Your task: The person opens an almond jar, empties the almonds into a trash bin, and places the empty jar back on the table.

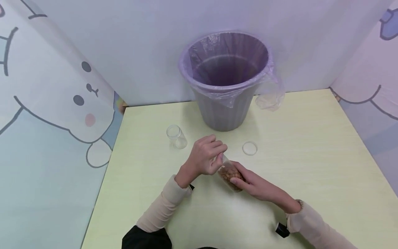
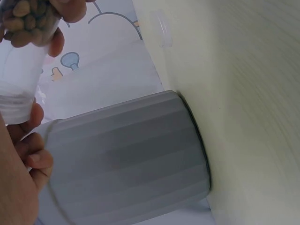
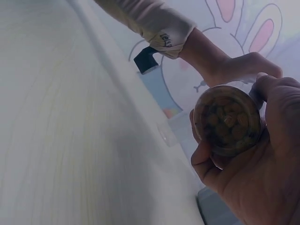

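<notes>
The right hand [image 1: 253, 183] grips a clear jar [image 2: 21, 70] of brown nuts [image 1: 228, 175] from 4 o'clock, fingers and thumb round its side; the left hand [image 1: 206, 156], at the jar's 10 o'clock, pinches its top end with bent fingers; the jar is over the pale table [image 1: 311, 138], at the grey bin's [image 1: 224, 112] 6 o'clock; a second clear jar [image 1: 177, 137] stands at 10 o'clock; a round lid [image 1: 243, 150] lies at 1 o'clock.

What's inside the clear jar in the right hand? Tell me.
Brown, peanut-like kernels lie in the base end of the clear jar; the part nearer the left hand looks empty. Anything behind the right hand is covered.
</notes>
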Demonstrator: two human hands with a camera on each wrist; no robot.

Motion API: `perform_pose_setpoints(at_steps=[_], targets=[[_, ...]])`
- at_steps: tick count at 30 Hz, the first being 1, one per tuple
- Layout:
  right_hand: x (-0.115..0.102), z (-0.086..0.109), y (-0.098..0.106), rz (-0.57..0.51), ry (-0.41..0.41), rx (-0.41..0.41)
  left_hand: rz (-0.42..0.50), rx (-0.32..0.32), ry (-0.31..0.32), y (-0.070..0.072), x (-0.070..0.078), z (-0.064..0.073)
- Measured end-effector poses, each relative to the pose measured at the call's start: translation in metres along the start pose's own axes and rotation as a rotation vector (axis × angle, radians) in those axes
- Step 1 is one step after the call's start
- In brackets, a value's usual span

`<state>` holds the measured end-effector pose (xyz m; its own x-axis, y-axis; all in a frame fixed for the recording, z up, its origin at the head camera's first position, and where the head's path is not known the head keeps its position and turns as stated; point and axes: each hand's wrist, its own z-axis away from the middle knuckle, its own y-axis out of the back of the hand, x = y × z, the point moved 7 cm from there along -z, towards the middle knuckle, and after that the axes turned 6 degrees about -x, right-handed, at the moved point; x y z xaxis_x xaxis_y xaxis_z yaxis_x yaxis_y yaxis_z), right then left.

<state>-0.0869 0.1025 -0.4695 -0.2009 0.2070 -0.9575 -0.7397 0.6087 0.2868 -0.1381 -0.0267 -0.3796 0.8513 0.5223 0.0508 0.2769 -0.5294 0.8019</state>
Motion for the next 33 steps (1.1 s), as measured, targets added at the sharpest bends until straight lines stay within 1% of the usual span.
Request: perform_pose_setpoints(at_steps=[7, 10, 15, 21, 25, 31, 33], targets=[[0.004, -0.006, 0.005, -0.054, -0.007, 0.023, -0.009, 0.003, 0.022, 0.000, -0.003, -0.002], [0.005, -0.009, 0.007, -0.048, -0.009, 0.036, -0.014, 0.008, 0.030, 0.000, -0.003, -0.002], [0.004, -0.010, 0.009, 0.034, -0.002, 0.082, -0.025, -0.003, 0.056, -0.001, -0.003, -0.001], [0.000, -0.009, 0.010, 0.107, 0.022, 0.120, -0.007, -0.046, 0.103, -0.004, -0.005, 0.000], [-0.001, -0.007, 0.009, 0.145, 0.025, 0.154, 0.006, -0.070, 0.123, -0.005, -0.004, 0.000], [-0.004, -0.005, 0.006, 0.165, 0.020, 0.175, 0.020, -0.074, 0.150, -0.006, -0.003, 0.004], [-0.005, -0.004, 0.006, 0.189, 0.022, 0.188, 0.028, -0.077, 0.163, -0.007, -0.004, 0.004]])
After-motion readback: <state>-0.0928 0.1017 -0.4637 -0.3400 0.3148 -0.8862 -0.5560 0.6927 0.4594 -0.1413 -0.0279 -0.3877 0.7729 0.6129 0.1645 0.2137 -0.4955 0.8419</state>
